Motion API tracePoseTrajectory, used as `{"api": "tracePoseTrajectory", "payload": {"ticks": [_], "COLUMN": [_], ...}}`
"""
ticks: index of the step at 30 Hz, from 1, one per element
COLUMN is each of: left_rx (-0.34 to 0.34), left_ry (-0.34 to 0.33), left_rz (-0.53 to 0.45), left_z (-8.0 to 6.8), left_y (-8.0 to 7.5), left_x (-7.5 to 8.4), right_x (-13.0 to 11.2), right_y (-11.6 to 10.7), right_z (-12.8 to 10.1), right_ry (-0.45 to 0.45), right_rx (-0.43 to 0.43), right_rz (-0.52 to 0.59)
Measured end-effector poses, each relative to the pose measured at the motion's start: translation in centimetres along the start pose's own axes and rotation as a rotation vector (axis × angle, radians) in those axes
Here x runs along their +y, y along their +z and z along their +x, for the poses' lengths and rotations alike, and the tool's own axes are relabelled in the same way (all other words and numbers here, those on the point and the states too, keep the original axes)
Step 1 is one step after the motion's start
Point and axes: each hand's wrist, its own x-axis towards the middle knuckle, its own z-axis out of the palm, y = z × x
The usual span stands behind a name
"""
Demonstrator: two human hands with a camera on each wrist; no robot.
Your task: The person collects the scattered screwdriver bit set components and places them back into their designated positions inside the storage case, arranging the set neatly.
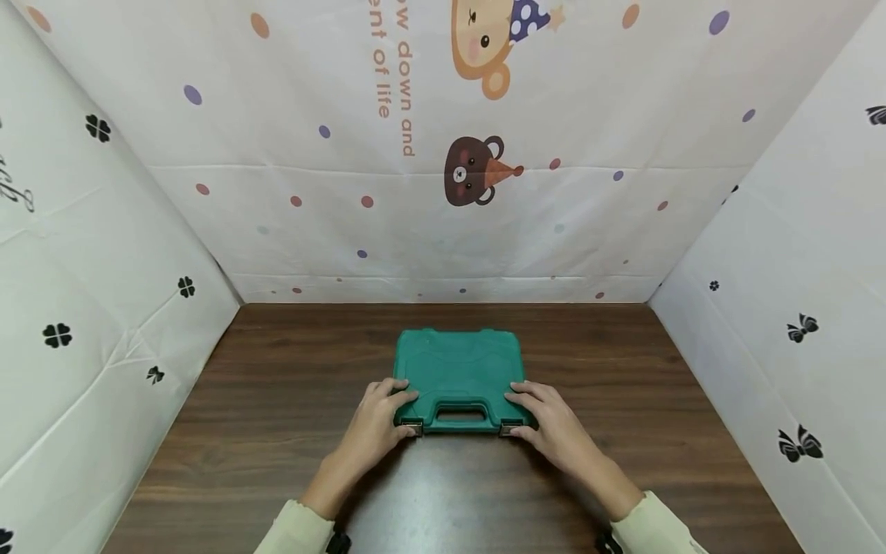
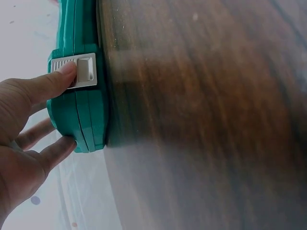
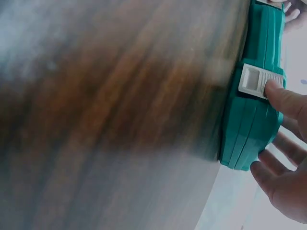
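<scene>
A green case (image 1: 457, 369) lies flat and closed on the wooden table (image 1: 277, 431), handle toward the person. The left hand (image 1: 377, 423) holds its near left corner, thumb on the left latch (image 2: 79, 70). The right hand (image 1: 554, 427) holds the near right corner, thumb on the right latch (image 3: 256, 80). Both latches appear fastened; in the inspector's judgement, opening has not begun.

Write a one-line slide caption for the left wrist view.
Left hand at the green case on the wooden table, thumb on its grey latch.
</scene>
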Motion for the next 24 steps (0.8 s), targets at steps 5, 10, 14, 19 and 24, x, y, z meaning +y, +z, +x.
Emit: {"api": "tracePoseTrajectory", "payload": {"ticks": [5,10,14,19,24], "left_rx": [0.003,-0.029,-0.029,-0.044,-0.094], "left_ry": [0.003,-0.01,-0.004,-0.006,-0.01], "left_rz": [-0.002,-0.027,-0.036,-0.056,-0.094], "left_z": [0.4,0.8,1.2,1.5,1.8], "left_y": [-0.1,0.1,0.3,0.2,-0.7], "left_x": [-0.2,-0.2,-0.2,-0.2,0.0], "right_x": [0.4,1.2,1.7,1.9,1.5], "right_y": [-0.1,-0.3,-0.7,-1.0,-1.4], "right_z": [0.2,0.3,0.4,0.5,0.9], "right_ry": [-0.006,0.003,0.029,0.057,0.046], "right_rx": [-0.025,-0.045,-0.068,-0.105,-0.094], "right_rz": [0.048,0.11,0.139,0.144,0.12]}}
